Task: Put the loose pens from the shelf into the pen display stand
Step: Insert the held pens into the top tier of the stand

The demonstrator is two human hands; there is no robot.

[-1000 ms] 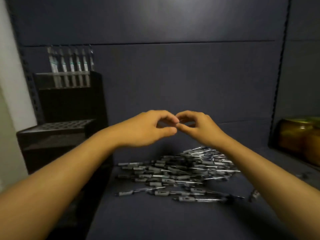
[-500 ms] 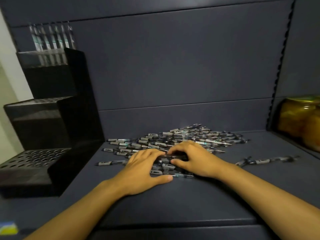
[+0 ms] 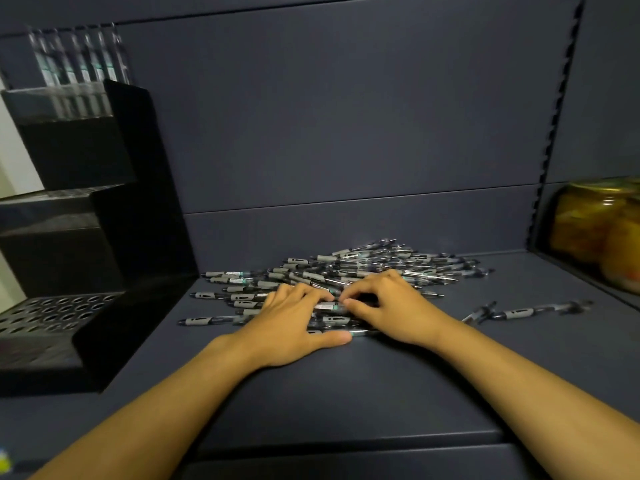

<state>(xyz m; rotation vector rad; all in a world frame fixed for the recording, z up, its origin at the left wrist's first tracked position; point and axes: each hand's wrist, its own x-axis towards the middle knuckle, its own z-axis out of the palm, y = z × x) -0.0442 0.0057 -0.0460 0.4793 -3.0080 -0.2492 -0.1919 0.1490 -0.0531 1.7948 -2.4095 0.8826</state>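
Both hands sit on the near edge of the pen pile (image 3: 346, 275) on the shelf (image 3: 346, 393): left hand (image 3: 294, 323) spread flat, right hand (image 3: 388, 306) curled, its fingertips pinching 1 pen. Pens look light, stiff and slick, apt to roll; grip mid-barrel. At left, the display stand (image 3: 86, 237) has 3 tiers, the lowest unfilled.

Two bare forearms are showing, reaching in from the lower corners. No sleeves are covering them up to the frame's edge. The left hand (image 3: 294, 323) and the right hand (image 3: 391, 306) are wearing no gloves, and the wrists are carrying no watch or band. The fingernails are looking short and plain, though the dim light is blurring them.
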